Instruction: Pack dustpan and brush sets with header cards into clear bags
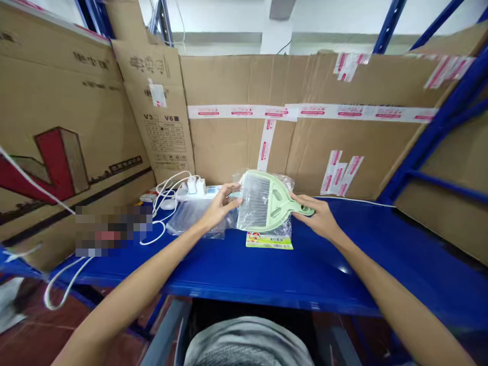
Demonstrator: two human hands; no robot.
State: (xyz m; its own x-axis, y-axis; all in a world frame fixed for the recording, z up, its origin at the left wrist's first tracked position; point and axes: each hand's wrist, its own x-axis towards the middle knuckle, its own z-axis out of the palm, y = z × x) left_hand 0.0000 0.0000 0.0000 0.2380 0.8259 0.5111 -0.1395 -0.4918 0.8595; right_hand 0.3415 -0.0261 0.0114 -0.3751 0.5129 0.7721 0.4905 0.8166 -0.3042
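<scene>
Blue table [244,277], green dustpan set [272,204]

The dustpan set is just off centre toward 4 o'clock, clear film [286,227] around it. It looks light and stiff, its bristles [256,201] soft, the film probably slippery. The right hand [315,217] clamps its handle [302,208] at 3 o'clock, likely the surest hold; the left hand [221,207], well apart, is at its 9 o'clock edge, grip impossible to tell.

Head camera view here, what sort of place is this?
Probably a makeshift workstation in a storeroom or workshop: a blue table bordered by taped cardboard, with a blue metal frame at the side.
</scene>
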